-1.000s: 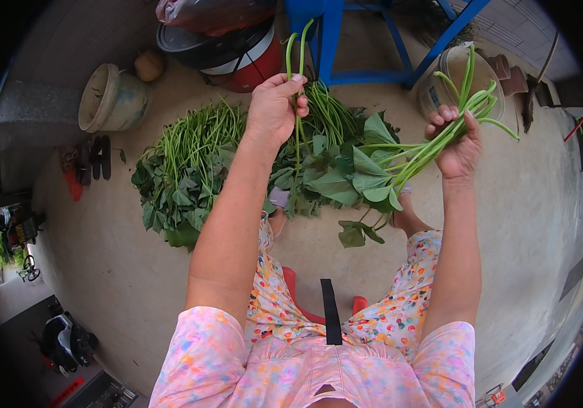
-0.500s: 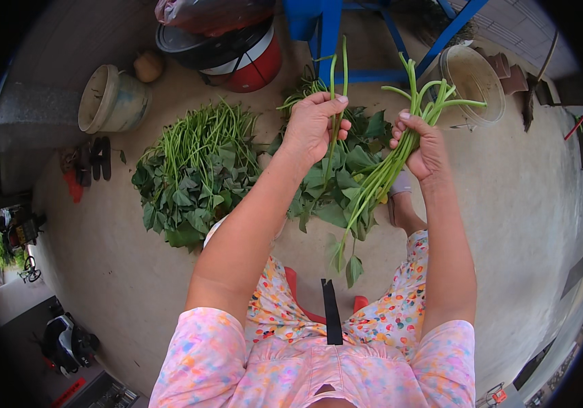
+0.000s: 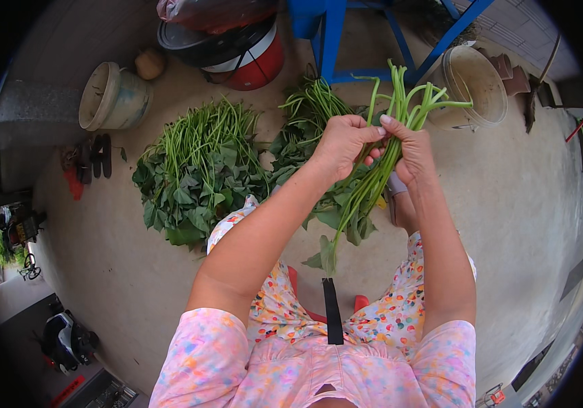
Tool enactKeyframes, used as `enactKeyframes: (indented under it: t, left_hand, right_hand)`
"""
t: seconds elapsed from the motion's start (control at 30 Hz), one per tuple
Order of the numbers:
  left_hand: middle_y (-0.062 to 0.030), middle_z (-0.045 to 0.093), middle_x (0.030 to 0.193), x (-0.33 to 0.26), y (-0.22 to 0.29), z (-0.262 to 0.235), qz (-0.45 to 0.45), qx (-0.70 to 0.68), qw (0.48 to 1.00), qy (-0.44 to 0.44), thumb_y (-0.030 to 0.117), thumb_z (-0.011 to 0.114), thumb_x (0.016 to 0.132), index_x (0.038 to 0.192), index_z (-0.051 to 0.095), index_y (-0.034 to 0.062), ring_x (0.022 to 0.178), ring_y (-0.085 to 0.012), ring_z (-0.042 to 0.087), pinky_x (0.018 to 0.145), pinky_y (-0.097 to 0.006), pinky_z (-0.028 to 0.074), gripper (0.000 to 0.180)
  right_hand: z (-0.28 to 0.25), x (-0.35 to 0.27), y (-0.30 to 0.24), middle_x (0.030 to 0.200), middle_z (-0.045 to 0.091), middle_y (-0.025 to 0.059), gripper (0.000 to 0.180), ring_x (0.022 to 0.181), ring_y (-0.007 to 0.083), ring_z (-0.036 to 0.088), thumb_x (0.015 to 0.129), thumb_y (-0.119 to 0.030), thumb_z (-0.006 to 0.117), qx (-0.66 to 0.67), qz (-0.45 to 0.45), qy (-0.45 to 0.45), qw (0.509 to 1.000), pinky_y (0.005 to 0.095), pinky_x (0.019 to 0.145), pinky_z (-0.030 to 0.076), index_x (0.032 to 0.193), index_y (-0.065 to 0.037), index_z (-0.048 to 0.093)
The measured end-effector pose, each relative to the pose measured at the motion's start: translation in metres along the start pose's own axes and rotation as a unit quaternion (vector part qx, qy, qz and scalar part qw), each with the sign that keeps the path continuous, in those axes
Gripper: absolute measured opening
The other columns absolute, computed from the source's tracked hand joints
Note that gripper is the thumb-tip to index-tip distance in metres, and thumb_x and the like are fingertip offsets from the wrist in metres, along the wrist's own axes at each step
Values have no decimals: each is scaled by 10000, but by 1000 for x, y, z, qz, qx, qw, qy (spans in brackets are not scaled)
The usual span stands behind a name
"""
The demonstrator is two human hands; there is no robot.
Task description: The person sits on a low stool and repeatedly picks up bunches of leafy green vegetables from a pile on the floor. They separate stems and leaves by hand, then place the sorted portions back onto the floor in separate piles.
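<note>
My right hand [image 3: 414, 151] is closed round a bunch of long leafy green stems [image 3: 373, 183], their bare ends fanning out above it and their leaves hanging below. Against the bunch, my left hand [image 3: 347, 144] pinches one or two of the same stems, its fingertips meeting my right thumb. Beneath both hands lies a loose pile of leafy greens [image 3: 298, 126], partly hidden by my arms. To the left, a larger heap of greens [image 3: 196, 173] rests on the floor with its stems pointing away from me.
A red and white bucket [image 3: 254, 68] with a black lid stands at the back beside a blue metal frame [image 3: 332, 41]. Pale buckets sit at the far left [image 3: 125, 102] and far right [image 3: 485, 85]. Dark slippers [image 3: 101, 156] lie on the concrete floor [image 3: 509, 238].
My left hand has moved right, bringing its stems over to the bunch in my right hand. The bunch has shifted slightly left and hangs more upright.
</note>
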State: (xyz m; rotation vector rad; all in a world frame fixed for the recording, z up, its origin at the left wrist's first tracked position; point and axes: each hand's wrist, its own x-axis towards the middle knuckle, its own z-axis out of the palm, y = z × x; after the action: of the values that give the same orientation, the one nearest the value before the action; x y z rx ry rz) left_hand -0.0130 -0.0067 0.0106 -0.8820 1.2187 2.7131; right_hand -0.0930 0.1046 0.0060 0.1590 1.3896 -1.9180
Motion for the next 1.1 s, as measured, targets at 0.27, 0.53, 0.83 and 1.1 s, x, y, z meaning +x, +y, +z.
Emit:
enactKeyframes:
  t: [0.27, 0.53, 0.83, 1.1]
  left_hand:
    - [-74, 577, 704, 1, 2, -3, -21, 20, 999, -27, 114, 625, 795, 755, 548, 1, 556, -160, 568, 471, -261, 483, 143]
    - [-33, 570, 695, 0, 13, -10, 6, 135, 991, -4, 202, 617, 810, 836, 599, 7, 579, -127, 564, 564, -239, 485, 197]
    - [1, 530, 626, -1, 44, -39, 79, 138, 986, 53, 210, 623, 805, 835, 617, 23, 505, -91, 485, 493, -208, 396, 190]
    - [-1, 523, 621, -7, 51, -63, 100, 120, 984, 86, 205, 625, 802, 844, 614, 22, 505, -95, 471, 494, -218, 392, 188]
  right_hand:
    - [-11, 7, 1, 641, 574, 62, 144, 509, 139, 543, 700, -84, 692, 12, -17, -2, 1000, 251, 415, 435, 760, -11, 584]
    - [-19, 5, -23, 711, 615, 98, 143, 593, 168, 589, 741, -103, 630, 35, -15, -22, 999, 273, 495, 496, 818, 2, 571]
    - [-52, 9, -40, 729, 558, 66, 109, 651, 194, 571, 826, -147, 541, 92, -19, -120, 988, 346, 618, 490, 831, -40, 521]
    - [-79, 17, -42, 709, 487, -2, 135, 610, 131, 480, 884, -211, 475, 208, -4, -181, 961, 328, 633, 405, 839, -87, 506]
